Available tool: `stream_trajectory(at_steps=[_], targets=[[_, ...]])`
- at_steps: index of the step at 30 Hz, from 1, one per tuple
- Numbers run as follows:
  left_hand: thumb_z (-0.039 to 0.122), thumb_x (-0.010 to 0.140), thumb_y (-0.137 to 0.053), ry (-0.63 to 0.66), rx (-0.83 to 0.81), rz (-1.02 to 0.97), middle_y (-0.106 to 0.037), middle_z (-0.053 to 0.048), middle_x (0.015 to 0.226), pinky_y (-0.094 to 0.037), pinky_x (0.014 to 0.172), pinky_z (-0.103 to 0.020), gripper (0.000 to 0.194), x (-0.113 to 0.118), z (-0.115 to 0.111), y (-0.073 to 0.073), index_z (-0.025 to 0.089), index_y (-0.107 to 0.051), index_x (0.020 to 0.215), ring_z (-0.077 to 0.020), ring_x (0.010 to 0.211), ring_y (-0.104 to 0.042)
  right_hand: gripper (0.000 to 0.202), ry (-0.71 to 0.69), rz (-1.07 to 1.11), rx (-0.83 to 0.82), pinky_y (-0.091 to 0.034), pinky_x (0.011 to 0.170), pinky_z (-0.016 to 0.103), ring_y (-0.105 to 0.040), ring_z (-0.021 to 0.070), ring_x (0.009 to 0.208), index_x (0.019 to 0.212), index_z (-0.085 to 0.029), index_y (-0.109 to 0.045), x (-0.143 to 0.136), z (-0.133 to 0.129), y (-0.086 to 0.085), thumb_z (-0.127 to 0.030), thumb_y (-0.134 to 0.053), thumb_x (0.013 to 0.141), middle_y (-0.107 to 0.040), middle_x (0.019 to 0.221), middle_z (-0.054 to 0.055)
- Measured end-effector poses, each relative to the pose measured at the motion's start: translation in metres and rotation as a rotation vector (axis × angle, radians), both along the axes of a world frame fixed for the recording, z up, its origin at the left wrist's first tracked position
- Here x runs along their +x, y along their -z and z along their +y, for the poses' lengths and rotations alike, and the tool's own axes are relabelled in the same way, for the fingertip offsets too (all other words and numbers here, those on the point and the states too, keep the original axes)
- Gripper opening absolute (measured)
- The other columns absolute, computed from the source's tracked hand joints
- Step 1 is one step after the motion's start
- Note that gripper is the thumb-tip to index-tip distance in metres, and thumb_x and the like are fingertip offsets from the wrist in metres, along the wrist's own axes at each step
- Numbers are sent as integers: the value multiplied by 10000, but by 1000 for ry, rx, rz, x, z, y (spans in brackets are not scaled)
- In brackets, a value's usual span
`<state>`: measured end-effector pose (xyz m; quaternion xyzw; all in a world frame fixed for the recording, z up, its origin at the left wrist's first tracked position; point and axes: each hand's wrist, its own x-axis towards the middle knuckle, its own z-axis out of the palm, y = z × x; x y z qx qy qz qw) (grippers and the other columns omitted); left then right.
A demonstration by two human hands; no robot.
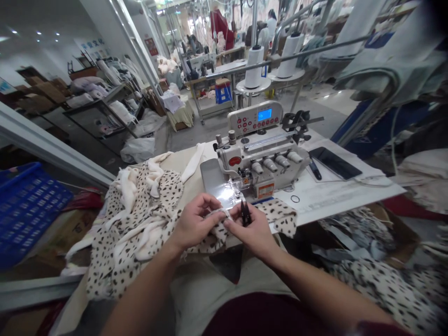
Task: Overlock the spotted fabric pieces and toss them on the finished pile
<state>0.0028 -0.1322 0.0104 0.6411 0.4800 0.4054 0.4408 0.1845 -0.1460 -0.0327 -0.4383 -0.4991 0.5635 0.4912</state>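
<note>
My left hand [196, 221] is closed on the edge of a cream fabric with dark spots [219, 233]. Close beside it, my right hand [254, 231] pinches the same edge between thumb and finger. Small black thread snips [245, 213] are also held in my right hand, blades pointing up. Both hands are just in front of the overlock sewing machine [259, 158], near its shiny plate. More spotted fabric [140, 214] lies heaped to the left, and another piece [283, 215] spreads to the right of my right hand.
On the table's right side lie a black phone [335, 162], a dark pen-like tool [315, 169] and a black ring [295, 199]. A blue basket [31, 210] stands at left. Fabric scraps [360, 233] fill a box at lower right. White thread cones [255, 67] rise behind the machine.
</note>
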Motion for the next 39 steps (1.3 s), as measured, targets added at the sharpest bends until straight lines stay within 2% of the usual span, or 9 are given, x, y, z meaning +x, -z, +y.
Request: stream_trajectory(at_steps=[2, 6, 14, 17, 20, 25, 29, 33, 39], targets=[[331, 814, -775, 0, -3, 46, -665, -17, 875, -502, 677, -230, 251, 3, 1, -1, 187, -618, 947, -132, 788, -635, 237, -54, 31, -15, -438, 586, 231, -490, 106, 592, 900, -180, -651, 3, 1, 1, -351, -744, 765, -583, 710, -31], [340, 789, -788, -22, 28, 161, -684, -11, 855, -493, 663, -237, 249, 12, 9, -3, 196, -641, 929, -147, 784, -645, 264, -118, -46, 54, -440, 644, 250, -514, 128, 629, 661, -179, -589, 12, 2, 3, -362, -667, 833, -567, 635, -22], [283, 796, -786, -96, 408, 614, -677, -13, 814, -459, 723, -290, 168, 42, 34, 6, 194, -646, 823, -183, 804, -619, 357, 162, -124, -23, -429, 578, 255, -520, 143, 566, 639, -185, -604, 15, 7, 22, -458, -629, 867, -593, 580, -6], [273, 887, -690, -153, 588, 758, -658, -47, 817, -441, 761, -330, 135, 50, 24, 11, 182, -649, 796, -207, 839, -592, 400, 181, -47, -89, -418, 543, 255, -491, 135, 526, 600, -184, -584, 13, 9, 24, -490, -647, 850, -562, 544, -10], [182, 943, -573, -92, 664, 820, -663, -56, 832, -444, 764, -346, 115, 55, 7, 15, 178, -684, 915, -204, 822, -582, 421, 168, 28, -130, -389, 501, 249, -457, 127, 502, 606, -186, -568, 11, 11, 25, -523, -648, 846, -533, 528, -19], [115, 891, -588, -99, 729, 837, -680, -131, 1123, -480, 886, -416, 304, 60, -12, 26, 157, -655, 1185, -264, 1050, -598, 386, 99, 10, -47, -423, 563, 250, -499, 138, 578, 651, -185, -562, 17, 10, 28, -489, -635, 878, -562, 611, -8], [109, 872, -644, -159, 895, 880, -697, -144, 1157, -488, 852, -432, 331, 59, -14, 38, 165, -654, 1198, -282, 1056, -613, 327, 36, -252, 148, -428, 627, 262, -539, 155, 641, 754, -186, -614, 46, 13, 16, -426, -530, 959, -599, 680, 5], [65, 852, -664, -189, 940, 851, -713, -132, 1159, -481, 809, -424, 324, 57, -12, 45, 190, -679, 1150, -277, 1022, -621, 460, -60, -602, 331, -370, 607, 280, -533, 153, 596, 654, -205, -533, 78, 26, -12, -369, -339, 1038, -583, 625, 8], [61, 847, -673, -208, 940, 810, -726, -128, 1133, -474, 778, -419, 284, 58, -10, 45, 189, -693, 1100, -261, 979, -616, 404, -104, -1216, 610, -292, 577, 321, -580, 183, 602, 712, -191, -641, 82, 39, -36, -318, -402, 1012, -663, 665, 59]])
